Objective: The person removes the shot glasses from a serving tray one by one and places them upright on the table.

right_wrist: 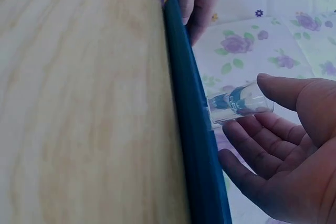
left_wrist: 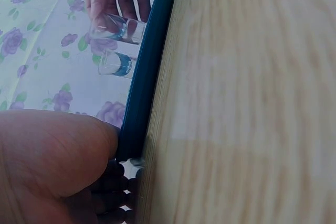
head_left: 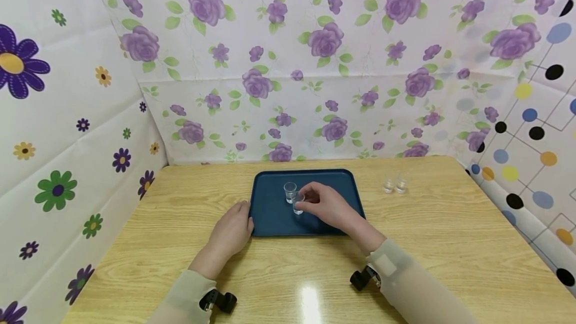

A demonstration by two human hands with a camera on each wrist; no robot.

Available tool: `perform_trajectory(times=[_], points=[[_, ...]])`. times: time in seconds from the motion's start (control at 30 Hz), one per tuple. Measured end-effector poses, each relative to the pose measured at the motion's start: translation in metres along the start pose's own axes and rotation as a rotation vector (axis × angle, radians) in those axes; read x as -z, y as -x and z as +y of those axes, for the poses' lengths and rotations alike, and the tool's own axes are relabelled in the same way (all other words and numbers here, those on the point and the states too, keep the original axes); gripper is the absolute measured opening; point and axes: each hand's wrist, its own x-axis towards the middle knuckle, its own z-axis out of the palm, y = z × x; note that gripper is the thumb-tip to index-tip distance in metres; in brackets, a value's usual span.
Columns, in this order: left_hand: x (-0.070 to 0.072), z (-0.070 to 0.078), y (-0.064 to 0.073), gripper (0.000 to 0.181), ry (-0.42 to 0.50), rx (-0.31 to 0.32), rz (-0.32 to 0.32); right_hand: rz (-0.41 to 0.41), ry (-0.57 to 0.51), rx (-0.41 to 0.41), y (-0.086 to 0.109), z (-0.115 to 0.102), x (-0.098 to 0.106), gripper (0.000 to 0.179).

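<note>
A dark blue tray (head_left: 270, 226) lies on the table. Two small clear shot glasses stand near its middle. My right hand (head_left: 326, 206) pinches the nearer shot glass (head_left: 297, 209) between thumb and fingers; in the right wrist view the thumb is at the rim of this shot glass (right_wrist: 239, 102). Just behind it to the left is the other shot glass (head_left: 290, 191), free of any hand. At the tray's left edge my left hand (head_left: 231, 229) holds the rim near the front corner. The left wrist view shows its thumb against the rim, the fingers dark and partly hidden.
Further right on the wooden table (head_left: 405, 244), two more clear shot glasses (head_left: 401, 185) stand side by side. A flowered cloth (head_left: 288, 64) hangs behind the table, with patterned cloths at both sides.
</note>
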Motion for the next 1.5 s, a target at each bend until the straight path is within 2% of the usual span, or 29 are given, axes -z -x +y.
perform_trajectory(times=[0.27,0.57,0.8,1.3,1.5], points=[[0.000,-0.001,-0.002,0.050,0.002,0.000,0.000,0.006,0.007,0.013,0.006,-0.003,0.011,0.033],[-0.002,-0.002,-0.002,0.053,0.009,0.007,-0.017,0.051,0.007,0.012,0.018,0.001,0.026,0.028],[0.000,-0.001,-0.002,0.051,0.008,0.003,-0.005,0.076,-0.001,-0.028,0.030,0.008,0.044,0.032],[-0.003,-0.002,-0.002,0.052,0.002,0.006,-0.015,0.164,0.053,-0.052,0.059,0.028,0.086,0.034],[-0.004,-0.003,-0.002,0.052,-0.005,0.001,-0.009,0.212,0.082,-0.049,0.072,0.039,0.103,0.042]])
